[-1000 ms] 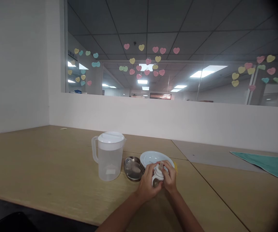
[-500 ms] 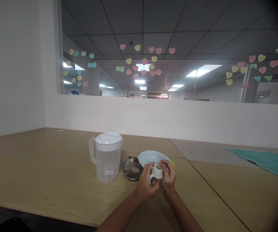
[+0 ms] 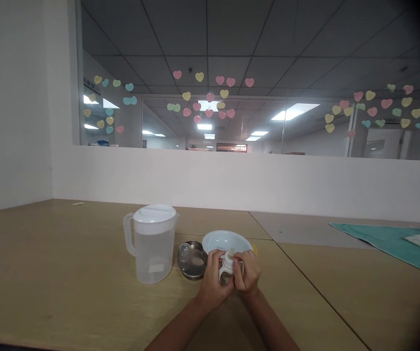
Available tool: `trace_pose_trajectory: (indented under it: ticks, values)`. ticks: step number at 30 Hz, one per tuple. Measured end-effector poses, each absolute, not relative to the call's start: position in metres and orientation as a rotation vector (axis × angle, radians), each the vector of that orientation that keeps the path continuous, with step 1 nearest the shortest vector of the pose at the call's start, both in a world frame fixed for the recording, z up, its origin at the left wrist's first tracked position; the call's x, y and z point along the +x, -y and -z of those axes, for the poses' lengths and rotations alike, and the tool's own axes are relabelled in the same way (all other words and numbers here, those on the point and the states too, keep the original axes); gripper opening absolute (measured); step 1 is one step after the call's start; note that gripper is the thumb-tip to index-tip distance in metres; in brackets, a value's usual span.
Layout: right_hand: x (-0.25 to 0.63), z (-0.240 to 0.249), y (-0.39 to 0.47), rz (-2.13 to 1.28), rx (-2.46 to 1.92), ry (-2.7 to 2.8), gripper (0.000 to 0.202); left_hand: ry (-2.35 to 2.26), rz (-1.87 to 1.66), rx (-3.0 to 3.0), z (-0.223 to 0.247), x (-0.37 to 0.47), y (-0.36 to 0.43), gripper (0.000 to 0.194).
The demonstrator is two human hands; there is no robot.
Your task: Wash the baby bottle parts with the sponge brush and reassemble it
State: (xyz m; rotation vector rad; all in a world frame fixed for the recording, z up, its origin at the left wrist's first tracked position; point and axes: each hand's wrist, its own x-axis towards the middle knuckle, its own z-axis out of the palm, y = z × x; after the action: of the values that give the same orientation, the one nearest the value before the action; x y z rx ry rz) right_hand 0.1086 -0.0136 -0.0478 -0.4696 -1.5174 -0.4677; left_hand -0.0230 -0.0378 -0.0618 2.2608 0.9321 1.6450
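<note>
A small white bottle (image 3: 227, 263) with a clear teat on top and a side handle stands between my two hands. My left hand (image 3: 211, 283) is wrapped round its left side. On the right, my right hand (image 3: 246, 274) has its fingers closed at the bottle's white collar. Just behind the hands lies a pale blue bowl (image 3: 222, 239), partly hidden by them. To the left is a metal tray (image 3: 195, 263) with a clear round item (image 3: 184, 253) in it.
A lidded clear pitcher (image 3: 154, 248) stands left of the metal tray. A teal cloth (image 3: 381, 236) lies at the right. Something yellow (image 3: 255, 249) shows beside the bowl. Behind the table (image 3: 67, 273) is a white wall (image 3: 195, 178) with a window.
The view has shifted, so the scene sits further left. My right hand has turned a little round the bottle's collar, and its fingers are now lower beside the teat.
</note>
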Motion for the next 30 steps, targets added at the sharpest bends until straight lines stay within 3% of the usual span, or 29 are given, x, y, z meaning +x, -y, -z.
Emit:
trace_pose_trajectory:
  ticks: [4, 10, 15, 20, 24, 30]
  values:
    - [0.107, 0.050, 0.011, 0.401, -0.455, 1.534, 0.012, -0.913, -1.569, 2.293, 0.057, -0.025, 0.038, 0.058]
    - [0.102, 0.053, -0.002, -0.199, -0.608, 1.310, 0.026, -0.929, -1.523, 2.297, 0.056, -0.027, 0.036, 0.062]
    - [0.098, 0.051, -0.007, -0.518, -0.505, 1.449, 0.031, -0.940, -1.563, 2.292, 0.061, -0.029, 0.032, 0.070]
    - [0.101, 0.057, -0.001, -0.366, -0.634, 1.537, 0.022, -0.959, -1.637, 2.249, 0.063, -0.030, 0.032, 0.077]
    - [0.105, 0.058, 0.011, -0.162, -0.802, 1.569, 0.027, -0.931, -1.631, 2.275, 0.062, -0.028, 0.034, 0.074]
    - [0.108, 0.060, 0.020, -0.161, -0.774, 1.634, 0.025, -0.913, -1.597, 2.241, 0.064, -0.027, 0.033, 0.073]
